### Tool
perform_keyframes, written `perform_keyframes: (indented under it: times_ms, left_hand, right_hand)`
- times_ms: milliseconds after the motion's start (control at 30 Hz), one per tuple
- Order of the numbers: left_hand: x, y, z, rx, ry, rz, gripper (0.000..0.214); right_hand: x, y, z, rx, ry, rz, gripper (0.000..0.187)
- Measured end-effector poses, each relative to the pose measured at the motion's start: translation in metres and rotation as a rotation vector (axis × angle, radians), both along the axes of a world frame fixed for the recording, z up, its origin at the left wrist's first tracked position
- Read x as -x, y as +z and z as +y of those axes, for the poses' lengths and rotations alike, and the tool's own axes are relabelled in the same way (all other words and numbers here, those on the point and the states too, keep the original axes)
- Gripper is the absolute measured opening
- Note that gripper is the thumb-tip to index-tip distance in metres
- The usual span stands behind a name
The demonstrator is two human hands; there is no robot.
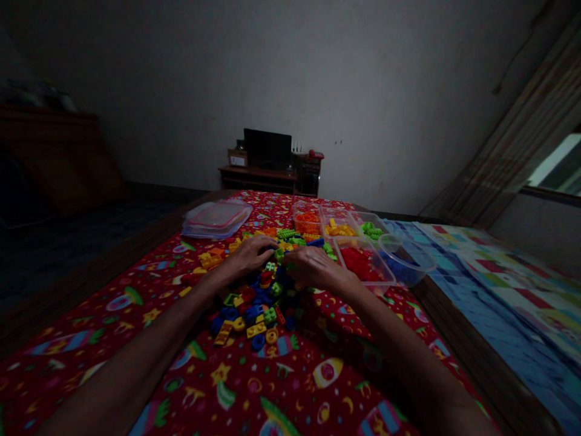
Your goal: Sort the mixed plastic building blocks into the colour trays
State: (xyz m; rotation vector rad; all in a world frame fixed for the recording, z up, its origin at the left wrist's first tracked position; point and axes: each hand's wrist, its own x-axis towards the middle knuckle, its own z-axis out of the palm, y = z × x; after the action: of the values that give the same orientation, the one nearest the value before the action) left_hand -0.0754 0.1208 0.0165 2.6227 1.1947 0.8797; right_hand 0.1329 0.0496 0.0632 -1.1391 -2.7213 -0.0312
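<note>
A left hand (251, 253), fingers curved, and a right hand (313, 266), fingers curled, reach over a pile of toy blocks (263, 300) — whether either pinches a piece cannot be told. Right of the pile stand clear containers (385, 275) holding blocks sorted by color; beyond its left side, stacked lids (215, 219) — all on a red patterned cloth (149, 339).

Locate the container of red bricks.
In the head view, right of centre: the red-brick container sits between the right hand and the round tub.
</note>
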Motion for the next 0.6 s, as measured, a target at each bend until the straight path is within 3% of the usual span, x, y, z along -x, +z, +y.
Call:
perform_keyframes:
  times_ms: [200, 333, 467, 600]
  left_hand:
    - [-0.003, 0.001, -0.001, 0.002, -0.03, 0.047, 0.033]
    - [-0.005, -0.001, 0.002, 0.016, -0.005, 0.057, 0.033]
    - [-0.005, -0.004, 0.006, 0.011, 0.006, 0.055, 0.028]
    - [-0.005, -0.005, 0.006, 0.003, 0.013, 0.043, 0.022]
  right_hand:
    - [-0.056, 0.016, 0.03, -0.007, -0.226, 0.355, 0.026]
    - [-0.098, 0.014, 0.051, -0.003, -0.412, 0.486, 0.026]
    - [-0.118, 0.009, 0.06, 0.166, -0.409, 0.683, 0.03]
    - [-0.124, 0.01, 0.061, 0.241, -0.376, 0.829, 0.033]
